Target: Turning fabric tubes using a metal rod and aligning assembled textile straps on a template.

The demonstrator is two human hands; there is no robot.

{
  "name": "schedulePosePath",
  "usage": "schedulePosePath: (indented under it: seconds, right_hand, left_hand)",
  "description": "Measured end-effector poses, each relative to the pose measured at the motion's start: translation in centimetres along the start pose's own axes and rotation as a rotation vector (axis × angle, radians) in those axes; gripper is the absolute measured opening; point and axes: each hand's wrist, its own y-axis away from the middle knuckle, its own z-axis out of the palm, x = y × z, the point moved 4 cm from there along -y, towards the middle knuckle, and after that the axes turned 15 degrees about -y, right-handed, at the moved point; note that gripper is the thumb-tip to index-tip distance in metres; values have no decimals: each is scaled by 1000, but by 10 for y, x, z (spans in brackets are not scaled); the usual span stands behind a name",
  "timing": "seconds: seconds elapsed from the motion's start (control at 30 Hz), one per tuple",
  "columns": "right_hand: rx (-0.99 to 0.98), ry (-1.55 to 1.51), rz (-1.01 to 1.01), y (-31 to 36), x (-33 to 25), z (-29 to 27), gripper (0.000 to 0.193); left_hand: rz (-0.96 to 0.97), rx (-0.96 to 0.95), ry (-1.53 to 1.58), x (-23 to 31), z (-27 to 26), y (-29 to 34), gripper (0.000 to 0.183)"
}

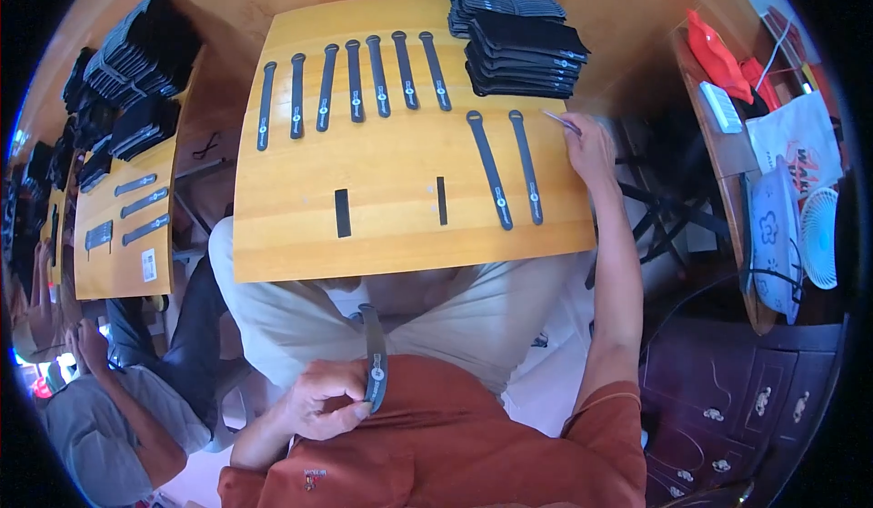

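Note:
My left hand is close to my body, its thumb and fingers pinching the lower end of a dark grey strap. The strap stands up from the fingers, its slotted end toward the table. At the table's right edge my right hand is closed on a slim pen-like tool, whose tip points left; its exact kind is unclear. Two similar straps lie slanted just left of that hand. Several more straps form a row across the far part of the table. Two short black strips lie nearer to me.
Folded black goods are stacked at the table's far right corner. On the right, a side table holds a red bag, a white box and a small fan. A co-worker sits left at another table with straps and black stacks.

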Motion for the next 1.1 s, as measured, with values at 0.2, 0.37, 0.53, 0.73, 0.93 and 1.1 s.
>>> schedulePosePath:
  seconds: [0.2, 0.37, 0.53, 0.73, 0.93, 1.1]
  right_hand:
    - [-131, -5, -32, -31, 16, 35, 32]
    - [90, -33, -227, -21, -14, 25, 28]
    - [-305, -594, -273, 75, -148, 25, 28]
    - [-504, -947, -445, 175, -257, 47, 39]
    - [-445, -1256, -107, 175, -254, 43, 22]
    - [-297, -1725, 370, 181, -248, 45, 19]
  left_hand:
    - [-7, 31, 18, -9, 4, -1, 13]
    - [-67, 4, -61, -13, 2, -9, 13]
    - [-136, 41, 1, -17, 3, -15, 12]
    - [-149, -28, 33, -16, 3, -31, 14]
    - [-75, 368, -498, -25, -13, -31, 35]
    - [-258, 93, -399, -47, -13, -20, 29]
